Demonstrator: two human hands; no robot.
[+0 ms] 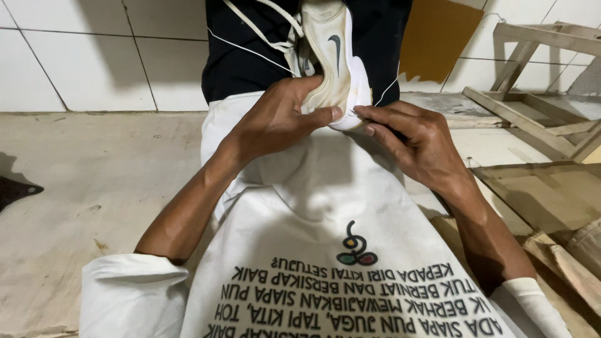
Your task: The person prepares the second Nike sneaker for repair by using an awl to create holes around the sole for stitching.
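Observation:
A white sneaker (330,47) with loose white laces (263,28) rests upright against my dark trousers at the top centre. My left hand (275,116) is wrapped around its lower end, thumb pressing the white sole edge. My right hand (416,141) sits just right of it, with the fingertips pinched at the sole edge near my left thumb; whether they pinch something small I cannot tell. A thin white thread (250,50) runs across the trousers. My white printed shirt (325,263) fills the foreground.
Pale worn floor (81,181) spreads to the left, below a white tiled wall (94,56). Wooden frames (538,81) and boards (544,194) lie at the right. A brown board (438,34) leans against the wall. A dark object (15,188) lies at the left edge.

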